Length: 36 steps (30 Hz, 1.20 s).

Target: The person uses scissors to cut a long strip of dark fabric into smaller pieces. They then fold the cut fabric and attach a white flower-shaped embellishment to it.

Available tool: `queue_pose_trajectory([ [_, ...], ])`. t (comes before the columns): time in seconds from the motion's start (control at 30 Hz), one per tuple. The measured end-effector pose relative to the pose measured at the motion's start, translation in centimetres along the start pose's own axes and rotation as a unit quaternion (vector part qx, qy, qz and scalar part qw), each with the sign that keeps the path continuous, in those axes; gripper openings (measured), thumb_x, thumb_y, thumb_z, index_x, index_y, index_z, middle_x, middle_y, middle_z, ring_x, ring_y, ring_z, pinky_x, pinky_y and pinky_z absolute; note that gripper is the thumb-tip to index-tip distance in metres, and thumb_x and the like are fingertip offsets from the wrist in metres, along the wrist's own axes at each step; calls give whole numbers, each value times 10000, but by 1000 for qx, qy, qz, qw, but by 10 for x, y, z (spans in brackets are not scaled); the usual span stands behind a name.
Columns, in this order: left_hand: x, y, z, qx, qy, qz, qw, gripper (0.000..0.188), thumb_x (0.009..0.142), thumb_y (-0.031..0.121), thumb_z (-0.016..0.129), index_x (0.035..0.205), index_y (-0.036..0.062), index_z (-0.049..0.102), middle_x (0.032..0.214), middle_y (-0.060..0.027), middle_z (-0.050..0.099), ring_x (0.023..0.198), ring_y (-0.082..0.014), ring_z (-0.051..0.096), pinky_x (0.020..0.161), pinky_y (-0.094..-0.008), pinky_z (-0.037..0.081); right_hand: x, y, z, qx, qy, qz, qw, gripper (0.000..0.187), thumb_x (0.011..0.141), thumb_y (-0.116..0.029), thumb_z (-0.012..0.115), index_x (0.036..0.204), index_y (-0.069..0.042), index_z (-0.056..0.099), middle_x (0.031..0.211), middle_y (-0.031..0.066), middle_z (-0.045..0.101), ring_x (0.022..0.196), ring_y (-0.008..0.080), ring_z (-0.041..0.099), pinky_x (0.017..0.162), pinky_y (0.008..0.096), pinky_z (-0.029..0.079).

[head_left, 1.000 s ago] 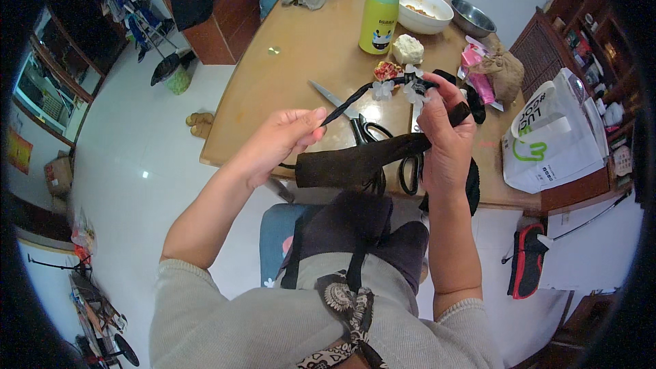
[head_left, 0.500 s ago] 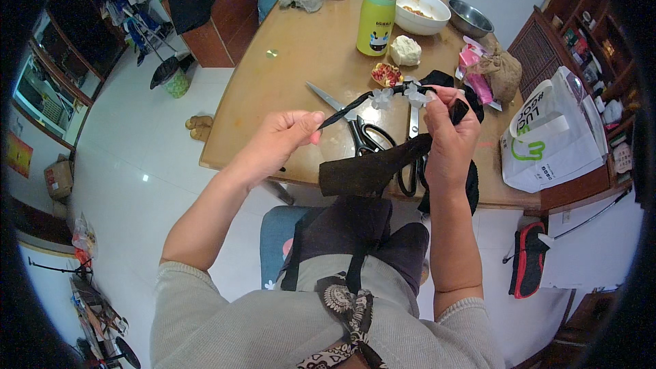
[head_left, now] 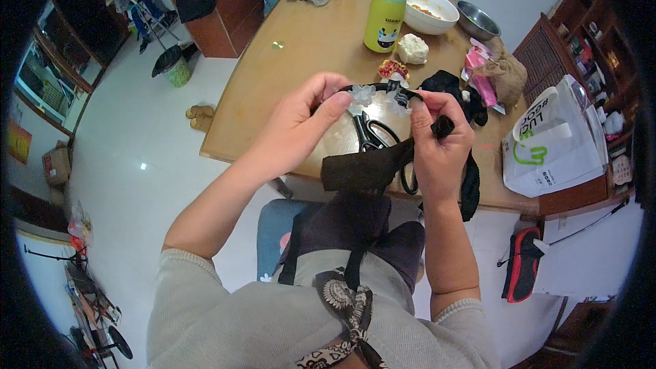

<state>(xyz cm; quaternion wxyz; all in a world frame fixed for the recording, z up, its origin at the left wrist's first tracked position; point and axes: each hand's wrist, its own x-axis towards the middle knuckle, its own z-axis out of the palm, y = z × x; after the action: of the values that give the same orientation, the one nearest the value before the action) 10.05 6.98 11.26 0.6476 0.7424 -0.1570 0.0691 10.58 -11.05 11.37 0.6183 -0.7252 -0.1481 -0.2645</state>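
Between my two hands, above the table's near edge, a black fabric band bears translucent whitish flower-shaped pieces (head_left: 363, 94). My left hand (head_left: 304, 121) pinches its left end with thumb and fingers. The other end is gripped by my right hand (head_left: 443, 142), close beside the flowers. From the right hand's side hangs a wide dark strip of cloth (head_left: 362, 169), and a black rolled end pokes out by its fingers. Black-handled scissors (head_left: 369, 138) lie on the table beneath, partly hidden by my hands and the cloth.
On the wooden table (head_left: 249, 106) stand a yellow-green jar (head_left: 385, 20), a white bowl (head_left: 432, 17) and a steel bowl (head_left: 480, 22). A cut pomegranate (head_left: 392, 69) and a whitish lump (head_left: 413, 48) lie nearer. Black cloth (head_left: 444, 83) and a white bag (head_left: 550, 147) are at right.
My left hand has moved right and up, nearer the flower pieces, with its fingers now at the band beside them. My right hand has shifted slightly left and down. The view has shifted a little.
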Motion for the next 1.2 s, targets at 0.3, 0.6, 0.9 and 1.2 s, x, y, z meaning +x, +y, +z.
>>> queue_pose_trajectory([
  [0.3,4,13,11,147,33,115,982,226,819,124,576,1029,45,549,907,-32,521,611,-60,431,565,-183,371,-5,-2,4,-27,-47,10,998,72,795,-57,598,830,-2,568,691,17,579,636,50,489,566,198,401],
  [0.6,5,10,11,205,14,136,969,204,781,47,584,984,36,568,915,-63,533,722,-102,516,602,-215,422,-2,9,7,35,-81,84,993,90,803,-88,584,834,-4,571,676,6,557,630,40,475,557,191,382],
  [0.9,3,13,13,236,41,150,959,173,773,83,604,932,25,566,852,-56,525,634,-90,488,490,-213,378,9,8,-7,419,-253,393,778,130,819,-156,523,712,-91,486,500,-84,290,426,36,280,469,224,255],
  [1.2,7,-3,10,133,20,32,990,119,830,148,561,863,42,520,715,19,499,591,-27,433,483,-191,340,5,10,1,354,-206,391,824,83,823,-169,543,810,-90,518,526,-94,343,435,30,291,465,209,253],
])
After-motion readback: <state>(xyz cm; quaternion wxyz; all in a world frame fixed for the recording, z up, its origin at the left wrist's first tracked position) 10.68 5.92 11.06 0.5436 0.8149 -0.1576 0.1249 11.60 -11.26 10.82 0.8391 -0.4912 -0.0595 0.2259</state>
